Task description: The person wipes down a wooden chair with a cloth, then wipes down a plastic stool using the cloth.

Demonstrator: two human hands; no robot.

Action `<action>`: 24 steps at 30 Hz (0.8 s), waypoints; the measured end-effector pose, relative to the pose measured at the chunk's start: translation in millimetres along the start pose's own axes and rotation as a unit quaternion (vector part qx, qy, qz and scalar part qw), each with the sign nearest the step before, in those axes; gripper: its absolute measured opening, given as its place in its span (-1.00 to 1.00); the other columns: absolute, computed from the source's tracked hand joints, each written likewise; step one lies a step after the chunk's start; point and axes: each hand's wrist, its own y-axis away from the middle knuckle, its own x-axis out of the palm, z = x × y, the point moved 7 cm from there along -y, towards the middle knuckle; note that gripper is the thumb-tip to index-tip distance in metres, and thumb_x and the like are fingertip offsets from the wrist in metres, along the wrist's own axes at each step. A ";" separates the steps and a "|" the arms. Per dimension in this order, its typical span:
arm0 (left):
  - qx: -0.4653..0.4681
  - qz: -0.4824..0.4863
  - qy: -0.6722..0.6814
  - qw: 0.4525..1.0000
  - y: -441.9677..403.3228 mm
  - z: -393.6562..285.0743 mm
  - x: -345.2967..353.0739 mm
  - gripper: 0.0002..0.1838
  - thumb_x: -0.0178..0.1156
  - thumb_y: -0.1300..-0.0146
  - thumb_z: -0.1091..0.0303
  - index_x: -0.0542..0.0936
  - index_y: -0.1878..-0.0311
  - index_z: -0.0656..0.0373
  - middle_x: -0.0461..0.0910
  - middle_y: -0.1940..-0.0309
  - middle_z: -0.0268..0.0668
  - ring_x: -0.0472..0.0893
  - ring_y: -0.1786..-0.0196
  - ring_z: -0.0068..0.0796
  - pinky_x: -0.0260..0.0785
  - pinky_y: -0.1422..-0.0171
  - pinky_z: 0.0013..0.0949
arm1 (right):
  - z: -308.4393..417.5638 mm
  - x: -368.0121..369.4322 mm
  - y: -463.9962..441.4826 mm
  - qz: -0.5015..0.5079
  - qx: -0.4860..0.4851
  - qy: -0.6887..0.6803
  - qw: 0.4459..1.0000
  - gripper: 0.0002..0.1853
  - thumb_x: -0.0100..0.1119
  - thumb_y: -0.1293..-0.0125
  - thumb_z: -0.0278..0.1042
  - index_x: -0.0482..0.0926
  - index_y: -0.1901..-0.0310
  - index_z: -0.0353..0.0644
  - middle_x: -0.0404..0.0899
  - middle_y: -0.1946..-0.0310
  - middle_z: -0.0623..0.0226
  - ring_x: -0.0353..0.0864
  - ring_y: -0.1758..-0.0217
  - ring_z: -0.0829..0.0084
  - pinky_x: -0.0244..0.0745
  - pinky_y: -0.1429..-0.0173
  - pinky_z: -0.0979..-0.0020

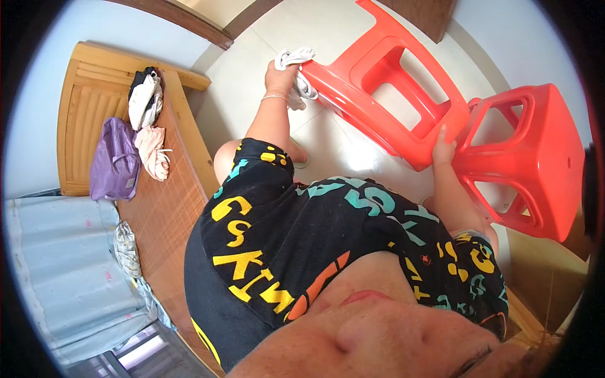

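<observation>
Near the top centre, my left hand (280, 78) is closed on a crumpled white cloth (304, 85), which touches the end of a leg of a red plastic stool (409, 75). The stool is tipped over, its legs toward my left hand. My right hand (444, 150) grips the same stool near its seat end, a finger stretched along the red surface. Close beside my right hand is a second red stool (548, 160), also seen tilted.
A wooden bed or bench (157, 214) at left holds a purple bag (115, 160), a pink cloth (152, 151) and white and black cloths (146, 101). A light blue curtain (69, 264) hangs lower left. Pale floor tiles (246, 57) lie below.
</observation>
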 end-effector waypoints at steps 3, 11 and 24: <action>0.007 0.031 -0.001 1.000 -18.0 22.9 5.1 -0.29 0.52 0.03 0.03 0.55 -0.14 0.25 0.69 0.01 -0.10 0.69 -0.03 -0.28 0.49 -0.18 -0.30 | -5.3 7.6 -10.3 0.029 -0.048 -0.047 0.997 -0.09 0.11 -0.29 0.39 0.37 -0.33 -0.39 0.48 -0.26 -0.16 0.46 -0.34 -0.04 0.33 -0.41 0.13; 0.050 0.115 0.039 0.991 -13.0 36.2 5.4 -0.46 0.45 -0.10 0.08 0.64 -0.06 0.23 0.70 0.09 -0.24 0.65 0.06 -0.41 0.44 -0.10 -0.38 | 12.9 -4.8 8.3 0.021 -0.034 -0.052 0.998 -0.17 0.12 -0.33 0.32 0.41 -0.31 -0.35 0.51 -0.24 -0.10 0.50 -0.31 -0.01 0.36 -0.37 0.16; 0.161 -0.026 0.196 0.967 24.4 -44.5 -11.9 -0.45 0.45 -0.11 0.27 0.55 -0.14 0.29 0.65 -0.01 -0.17 0.65 -0.02 -0.40 0.48 -0.16 -0.36 | 4.4 -6.8 7.1 0.002 0.026 0.022 0.999 -0.02 0.09 -0.24 0.47 0.30 -0.38 -0.32 0.43 -0.30 -0.17 0.40 -0.39 -0.09 0.31 -0.42 0.06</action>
